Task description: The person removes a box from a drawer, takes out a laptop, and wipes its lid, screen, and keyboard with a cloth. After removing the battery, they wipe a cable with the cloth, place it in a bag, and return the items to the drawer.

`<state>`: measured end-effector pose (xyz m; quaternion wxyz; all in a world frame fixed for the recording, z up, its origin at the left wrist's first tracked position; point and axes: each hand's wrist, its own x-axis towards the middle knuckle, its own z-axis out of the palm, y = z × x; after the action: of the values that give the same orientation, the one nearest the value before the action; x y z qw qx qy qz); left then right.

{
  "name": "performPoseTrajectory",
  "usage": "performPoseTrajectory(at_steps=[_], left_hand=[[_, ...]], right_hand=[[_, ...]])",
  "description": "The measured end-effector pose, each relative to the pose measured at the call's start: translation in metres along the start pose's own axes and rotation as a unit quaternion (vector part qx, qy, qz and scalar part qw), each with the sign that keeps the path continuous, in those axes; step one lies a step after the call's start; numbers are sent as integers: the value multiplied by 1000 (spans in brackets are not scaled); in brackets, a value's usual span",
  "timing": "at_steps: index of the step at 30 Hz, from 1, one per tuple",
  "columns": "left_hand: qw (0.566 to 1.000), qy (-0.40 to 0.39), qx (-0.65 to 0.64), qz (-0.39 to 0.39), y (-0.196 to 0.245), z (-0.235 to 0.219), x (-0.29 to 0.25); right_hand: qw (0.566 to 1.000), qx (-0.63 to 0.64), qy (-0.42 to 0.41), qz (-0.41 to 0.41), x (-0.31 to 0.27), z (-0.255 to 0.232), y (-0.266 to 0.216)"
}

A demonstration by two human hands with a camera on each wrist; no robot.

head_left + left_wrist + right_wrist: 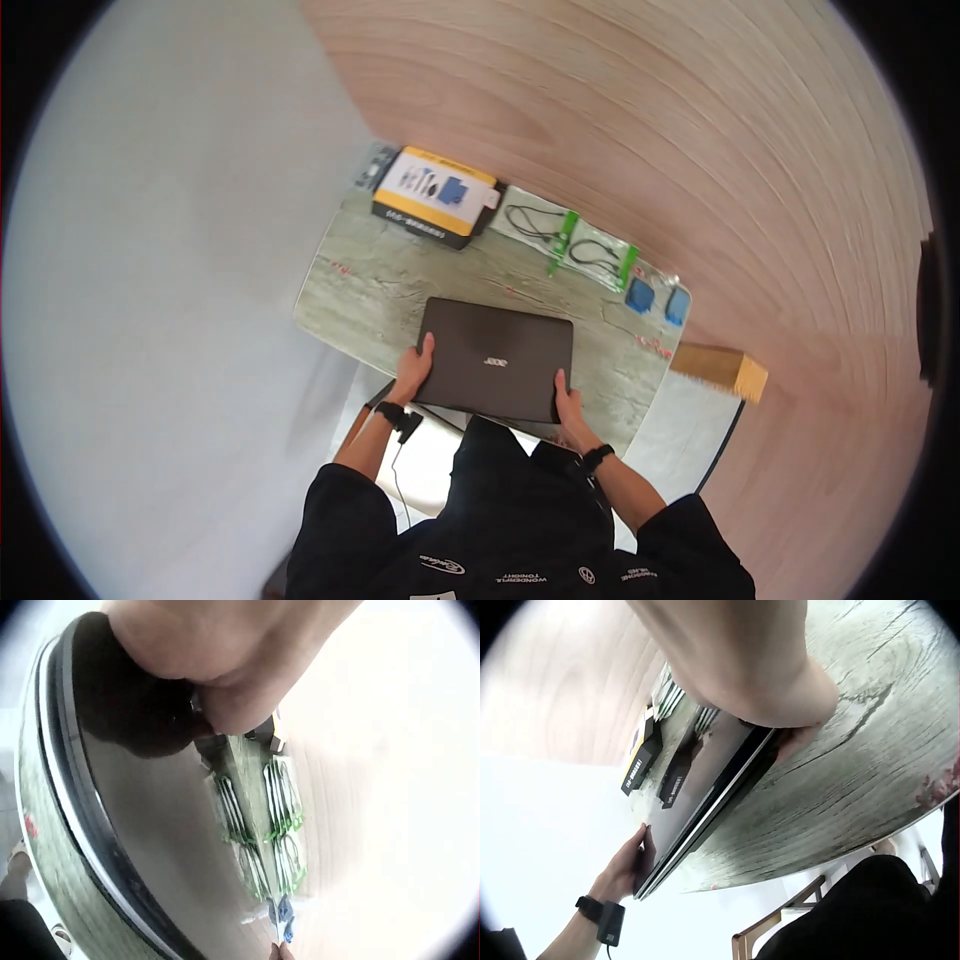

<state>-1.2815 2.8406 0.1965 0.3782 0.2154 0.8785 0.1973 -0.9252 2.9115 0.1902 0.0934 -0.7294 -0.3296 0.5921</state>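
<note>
A dark closed laptop (495,345) with an acer logo lies lid up at the table's near edge. My left hand (413,370) grips its left side, the thumb over the lid. On the opposite side, my right hand (567,402) holds the near right corner, thumb along the edge. In the right wrist view, fingers of the right hand (780,694) reach under the laptop (709,769), whose side edge stands over the tabletop. The glossy lid (157,802) mirrors nearby items in the left wrist view. Most fingers are hidden beneath the laptop.
A stone-patterned table (370,275) carries a yellow, white and black box (435,195) at the back left. Bagged black cables (535,222) with green strips lie along the back, beside blue items (640,294) at the right. A wood-grain wall (620,120) rises behind.
</note>
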Motion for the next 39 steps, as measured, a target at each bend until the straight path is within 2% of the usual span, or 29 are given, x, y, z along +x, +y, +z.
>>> performPoseTrajectory(at_steps=[3,4,7,8,10,12,14,17,18,20,21,24,26,28,33,34,37,38,39], left_hand=[[999,45,-9,-28,14,2,-76],[998,48,-19,-21,1,13,-91],[991,106,-80,-25,-1,37,-160],[988,105,-99,-46,-5,48,-182],[983,132,-129,-25,-18,80,-213],[977,164,-134,-28,-31,118,-251],[966,186,-178,-26,-22,147,-297],[949,190,-247,-47,-25,198,-376],[947,147,-285,-34,-23,204,-402],[946,139,-292,-29,-15,216,-453],[945,133,-297,-25,-16,224,-467],[927,163,-337,-17,-25,251,-524],[901,187,-392,-19,-45,282,-556],[879,217,-424,-33,-59,288,-592],[813,296,-488,-119,-101,329,-700],[782,318,-520,-126,-112,340,-720],[706,401,-569,-131,-140,358,-796],[680,416,-586,-145,-153,374,-818],[656,437,-595,-159,-166,391,-844]], right_hand=[[995,54,-65,-61,-16,-31,2],[994,33,-65,-78,-19,-44,5],[989,-33,-76,-126,-18,-84,26],[985,-62,-86,-135,-16,-103,35],[974,-116,-86,-172,-14,-140,51],[967,-101,-108,-210,-22,-176,57],[953,-80,-127,-265,-17,-215,76],[940,-77,-227,-244,-30,-279,89],[932,-72,-247,-257,-32,-297,96],[935,-78,-246,-242,-39,-330,112],[924,-89,-277,-247,-39,-342,116],[918,-130,-289,-239,-48,-371,136],[910,-173,-284,-246,-61,-382,140],[889,-205,-307,-272,-77,-377,146],[806,-283,-398,-334,-121,-355,162],[774,-335,-430,-322,-123,-346,167],[724,-318,-457,-406,-193,-315,202],[708,-365,-479,-369,-198,-306,213],[670,-386,-503,-387,-207,-296,231]])
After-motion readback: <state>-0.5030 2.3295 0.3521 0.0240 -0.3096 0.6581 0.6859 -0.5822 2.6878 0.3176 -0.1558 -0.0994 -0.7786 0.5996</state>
